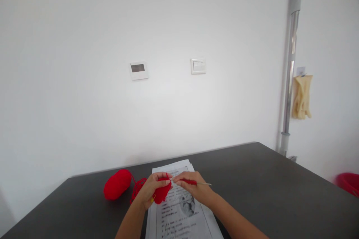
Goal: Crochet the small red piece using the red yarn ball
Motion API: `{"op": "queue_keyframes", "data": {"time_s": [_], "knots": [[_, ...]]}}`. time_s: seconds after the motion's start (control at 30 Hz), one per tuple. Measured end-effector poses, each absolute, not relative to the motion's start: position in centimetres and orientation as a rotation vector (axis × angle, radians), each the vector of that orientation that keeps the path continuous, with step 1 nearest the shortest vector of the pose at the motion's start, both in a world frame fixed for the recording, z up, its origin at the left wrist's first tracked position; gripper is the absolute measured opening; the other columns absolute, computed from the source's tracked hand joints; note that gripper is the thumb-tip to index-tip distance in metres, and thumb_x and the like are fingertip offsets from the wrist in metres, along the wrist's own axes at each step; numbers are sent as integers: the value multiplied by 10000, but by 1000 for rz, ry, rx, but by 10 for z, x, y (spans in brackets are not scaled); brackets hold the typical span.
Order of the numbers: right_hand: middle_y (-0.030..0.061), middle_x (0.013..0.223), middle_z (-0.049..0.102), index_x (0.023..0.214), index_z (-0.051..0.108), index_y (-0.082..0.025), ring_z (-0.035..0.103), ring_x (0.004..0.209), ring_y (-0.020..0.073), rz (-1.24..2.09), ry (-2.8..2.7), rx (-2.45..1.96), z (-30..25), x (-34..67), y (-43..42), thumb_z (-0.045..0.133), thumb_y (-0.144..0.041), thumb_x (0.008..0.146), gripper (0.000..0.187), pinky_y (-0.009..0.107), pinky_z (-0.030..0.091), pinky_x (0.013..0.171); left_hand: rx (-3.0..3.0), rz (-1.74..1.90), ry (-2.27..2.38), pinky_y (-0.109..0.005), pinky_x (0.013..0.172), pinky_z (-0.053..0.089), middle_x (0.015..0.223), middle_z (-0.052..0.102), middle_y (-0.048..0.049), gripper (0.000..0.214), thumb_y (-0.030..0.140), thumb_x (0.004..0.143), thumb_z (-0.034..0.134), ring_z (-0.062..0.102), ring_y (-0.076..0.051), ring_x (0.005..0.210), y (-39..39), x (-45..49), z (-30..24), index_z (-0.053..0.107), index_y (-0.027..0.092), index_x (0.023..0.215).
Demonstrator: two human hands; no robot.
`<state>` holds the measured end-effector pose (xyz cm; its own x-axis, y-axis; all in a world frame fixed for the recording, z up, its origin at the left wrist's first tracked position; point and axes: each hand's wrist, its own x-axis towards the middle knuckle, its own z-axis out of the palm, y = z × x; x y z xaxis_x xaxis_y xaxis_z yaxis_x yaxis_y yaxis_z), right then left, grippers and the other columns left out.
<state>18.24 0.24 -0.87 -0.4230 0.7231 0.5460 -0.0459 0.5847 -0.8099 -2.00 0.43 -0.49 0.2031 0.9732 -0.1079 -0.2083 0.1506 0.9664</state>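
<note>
In my left hand [151, 190] is a piece of red crochet work [162, 193], pinched between thumb and fingers, with a strand of red yarn over the forefinger. A small yellow marker or clip [153, 198] shows at its lower left edge. My right hand [196, 185] is closed on a crochet hook [204, 183] with a red grip; its metal shaft sticks out to the right and its other end meets the work near my left fingertips. The ball of red yarn [117, 184] lies left of my left hand. An openwork red piece [137, 188] sits between ball and hand.
Printed sheets [179, 227] lie under my hands on the dark table [252, 190]. Behind it the white wall carries a panel with a screen [138, 71] and a switch [198, 66]. A pipe [290, 71], hanging yellow gloves [302, 97] and a red basin [348, 183] are at right.
</note>
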Motion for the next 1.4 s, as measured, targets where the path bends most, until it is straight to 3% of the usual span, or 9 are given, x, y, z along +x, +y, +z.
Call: {"op": "queue_keyframes", "data": {"time_s": [0.13,0.33,0.7,1.13,1.4], "knots": [[73,758,719,841,714,-133,691,736,190,1124,-1681,-587,-16,175,7,591,-460,848,349,319,557,706,1043,1074,978,-237,503,439,614,710,-57,298,182,505,831,638,-157,541,5,-22,-5,695,112,761],[63,763,718,797,732,-130,683,752,175,1262,-1636,-570,-12,181,6,703,-392,770,265,302,535,745,1029,1037,985,-238,502,437,643,722,-65,306,192,491,831,671,-188,589,5,-23,-7,699,119,757],[71,682,716,778,711,-92,702,687,167,1530,-1550,-430,-3,187,4,738,-396,731,309,331,551,750,1052,915,887,-207,465,416,557,691,-47,282,202,471,842,670,-180,535,0,-25,-7,705,122,704],[107,713,727,711,671,-81,703,656,180,1722,-1378,-343,-5,186,5,757,-360,724,292,331,562,681,1056,861,803,-207,440,413,553,679,-38,249,183,450,848,677,-196,533,0,-24,-7,711,119,649],[103,656,710,694,640,-81,691,588,163,1796,-1189,-340,-13,181,6,758,-376,721,319,272,546,605,1055,932,789,-219,497,430,544,703,-74,251,171,431,862,651,-171,517,-2,-16,-6,703,110,615]]}}
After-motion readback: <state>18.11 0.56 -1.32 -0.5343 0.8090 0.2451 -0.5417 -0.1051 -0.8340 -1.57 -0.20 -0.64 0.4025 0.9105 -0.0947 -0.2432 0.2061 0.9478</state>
